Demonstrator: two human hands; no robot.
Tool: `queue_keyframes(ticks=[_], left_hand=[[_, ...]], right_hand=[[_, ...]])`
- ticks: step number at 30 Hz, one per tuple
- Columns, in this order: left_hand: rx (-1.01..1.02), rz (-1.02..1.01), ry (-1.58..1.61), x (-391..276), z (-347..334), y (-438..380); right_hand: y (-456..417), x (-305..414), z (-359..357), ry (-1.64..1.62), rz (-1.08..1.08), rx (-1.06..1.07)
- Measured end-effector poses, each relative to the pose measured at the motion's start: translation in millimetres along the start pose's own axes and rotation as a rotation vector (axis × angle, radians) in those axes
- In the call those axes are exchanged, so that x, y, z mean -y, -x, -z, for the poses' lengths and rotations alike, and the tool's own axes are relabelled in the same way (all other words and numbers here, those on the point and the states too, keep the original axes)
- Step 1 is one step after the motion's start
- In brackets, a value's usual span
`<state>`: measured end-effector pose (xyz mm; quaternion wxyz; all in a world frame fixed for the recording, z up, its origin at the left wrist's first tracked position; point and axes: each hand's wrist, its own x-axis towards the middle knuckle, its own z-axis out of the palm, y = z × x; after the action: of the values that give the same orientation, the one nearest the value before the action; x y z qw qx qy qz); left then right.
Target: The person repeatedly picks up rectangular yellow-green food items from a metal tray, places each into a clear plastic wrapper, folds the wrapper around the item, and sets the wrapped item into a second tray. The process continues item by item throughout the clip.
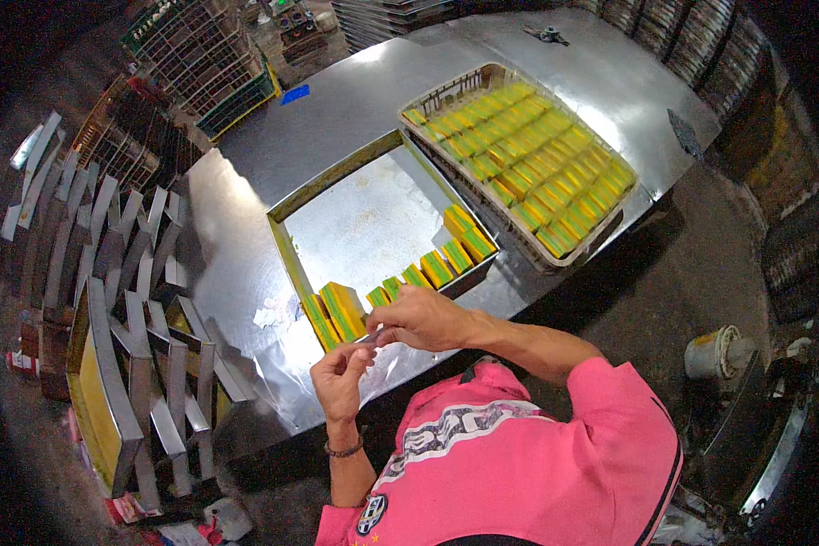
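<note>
My left hand (345, 379) and my right hand (426, 317) meet over the near edge of a square metal baking tray (338, 170). Between their fingertips is a thin, greyish strip (377, 336), apparently plastic film; the fingers partly hide it. Close to my left hand, a larger yellow-and-green layered cake block (342, 310) and a narrower cake slice (319, 321) stand in the tray's near-left corner. Several smaller layered cake pieces (437, 268) line the near side, running past my right hand to the right corner. Much of the tray's floor is bare metal.
A plastic crate (549, 256) holding rows of yellow-green pieces stands right of the tray on the metal table (341, 95). Clear plastic (290, 399) lies at the near edge. Stacked metal trays (106, 409) crowd the left; crates (198, 65) stand beyond. A bucket (713, 351) is at right.
</note>
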<state>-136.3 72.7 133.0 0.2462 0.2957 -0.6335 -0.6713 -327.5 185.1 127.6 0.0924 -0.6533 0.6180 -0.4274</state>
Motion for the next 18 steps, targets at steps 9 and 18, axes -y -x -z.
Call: queue_keyframes(ticks=[9, 18], left_hand=[[-0.072, -0.072, -0.074, 10, 7, 7], [-0.122, -0.251, -0.288, 4, 18, 16]], right_hand=[[-10, 7, -3, 0.281, 0.331, -0.304], [-8, 24, -8, 0.337, 0.440, -0.199]])
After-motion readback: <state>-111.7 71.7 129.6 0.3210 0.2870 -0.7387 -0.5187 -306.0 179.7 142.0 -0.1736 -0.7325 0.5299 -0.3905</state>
